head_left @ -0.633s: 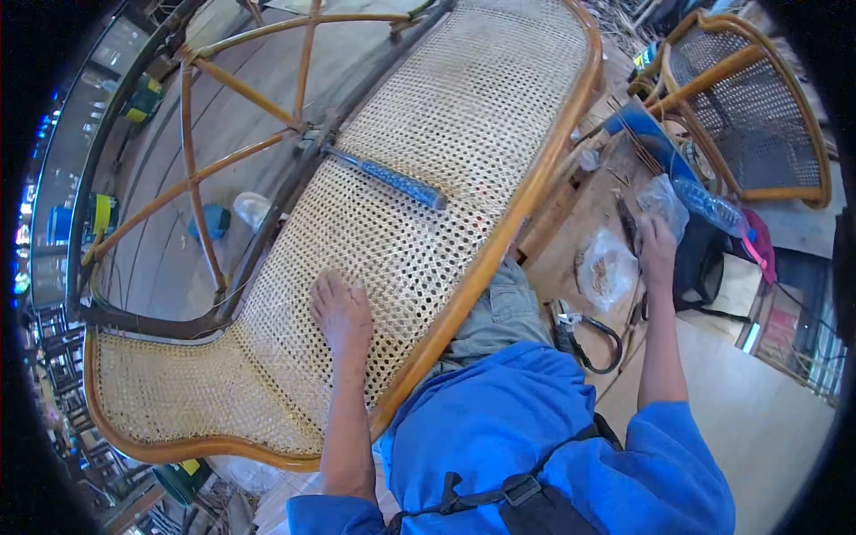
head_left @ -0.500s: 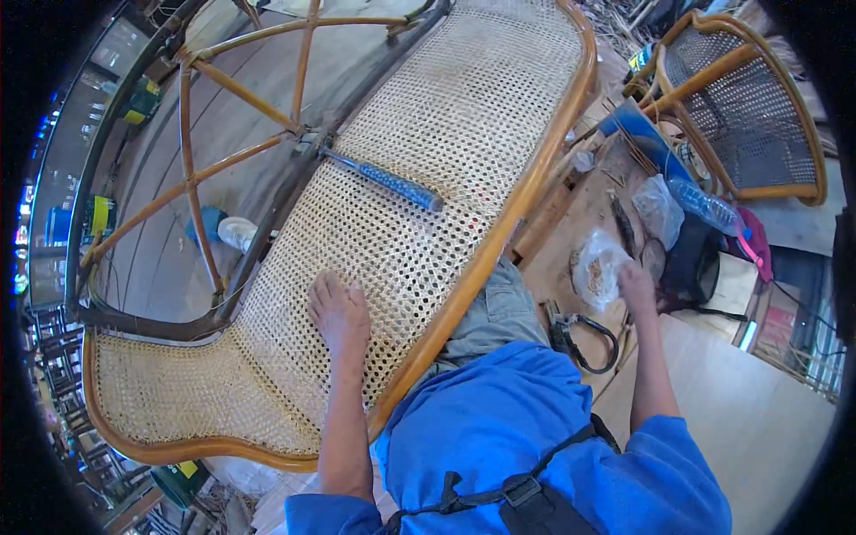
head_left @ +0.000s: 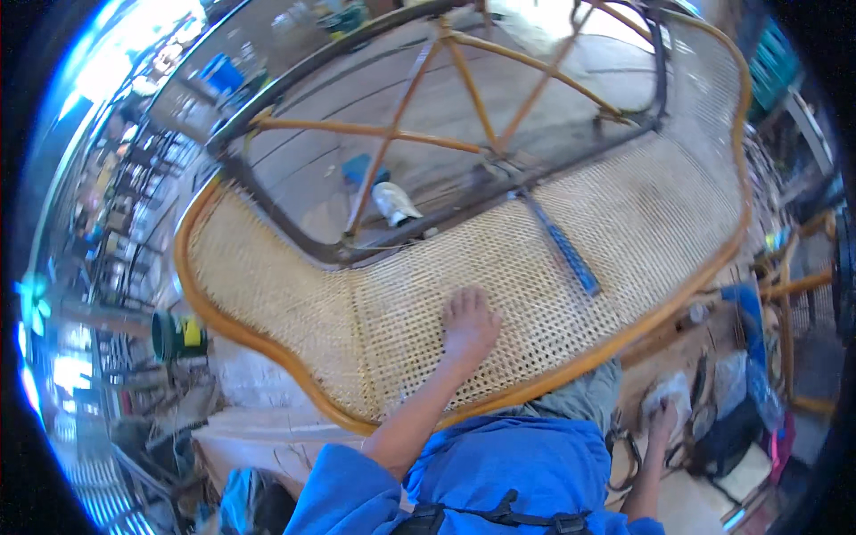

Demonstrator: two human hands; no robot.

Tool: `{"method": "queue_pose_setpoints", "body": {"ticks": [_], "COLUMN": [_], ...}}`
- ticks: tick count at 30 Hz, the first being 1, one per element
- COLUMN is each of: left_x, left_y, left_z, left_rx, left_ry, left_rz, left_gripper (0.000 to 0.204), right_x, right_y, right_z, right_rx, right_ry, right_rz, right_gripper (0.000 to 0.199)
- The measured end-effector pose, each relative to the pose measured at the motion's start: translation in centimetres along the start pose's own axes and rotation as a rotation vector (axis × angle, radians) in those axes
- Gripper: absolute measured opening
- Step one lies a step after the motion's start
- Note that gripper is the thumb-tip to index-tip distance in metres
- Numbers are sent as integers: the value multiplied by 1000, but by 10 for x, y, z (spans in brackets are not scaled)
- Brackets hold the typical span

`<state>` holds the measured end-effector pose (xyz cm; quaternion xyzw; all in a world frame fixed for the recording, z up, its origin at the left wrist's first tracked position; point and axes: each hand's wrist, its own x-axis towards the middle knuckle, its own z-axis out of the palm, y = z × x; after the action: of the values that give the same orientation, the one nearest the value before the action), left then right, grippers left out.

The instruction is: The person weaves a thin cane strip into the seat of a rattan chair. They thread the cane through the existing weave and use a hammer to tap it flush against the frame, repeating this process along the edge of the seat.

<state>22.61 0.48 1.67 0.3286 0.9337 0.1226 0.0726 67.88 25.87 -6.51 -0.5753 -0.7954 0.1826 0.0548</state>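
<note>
A woven cane panel in a honey-brown rattan frame [head_left: 294, 361] lies across my lap. My left hand [head_left: 471, 325] rests palm down on the weave, its fingers loosely spread and slightly bent. To its right lies a hammer-like tool with a blue grip [head_left: 571, 254]; its far end meets the dark frame bar, where its head is hard to make out. Off to the right, my right hand [head_left: 662, 421] is at a clear plastic bag [head_left: 670, 392]. The fingers look drawn together, but blur and the bag hide what they hold.
Crossed rattan struts [head_left: 383, 134] join a dark frame behind the panel. Beside the bag are a black pouch [head_left: 727, 439] and a plastic bottle [head_left: 767, 383]. Another cane piece [head_left: 811, 303] stands at far right. A green container [head_left: 168, 336] is at left.
The view has swung left, so the panel now runs more sideways. My left hand remains on the weave. My right hand stays at the plastic bag, its fingers now more over it.
</note>
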Motion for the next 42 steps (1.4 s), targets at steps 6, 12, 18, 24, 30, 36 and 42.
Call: {"method": "queue_pose_setpoints", "body": {"ticks": [6,12,18,24,30,36,42], "left_x": [-5,-8,-2,-10,-9,-7,-7], "left_y": [4,0,8,-2,-2,-3,-2], "left_z": [-15,-1,-15,-12,-8,-5,-12], "left_rx": [-85,-107,-171,-164,-170,-204,-210], "left_ry": [-36,121,56,106,72,68,87], "left_rz": [-47,9,-9,-22,-6,-18,-20], "left_gripper": [56,54,55,54,51,49,49], "right_x": [-11,6,15,21,-30,-16,-6], "right_y": [-63,10,31,38,-101,-89,-79], "right_z": [-44,-29,-39,-28,-80,-69,-65], "right_rx": [215,137,99,72,10,60,88], "right_ry": [-74,33,131,1,-34,-97,-121], "right_rz": [140,-156,-162,-96,-225,-110,-66], "right_gripper": [18,19,22,27,32,31,30]}}
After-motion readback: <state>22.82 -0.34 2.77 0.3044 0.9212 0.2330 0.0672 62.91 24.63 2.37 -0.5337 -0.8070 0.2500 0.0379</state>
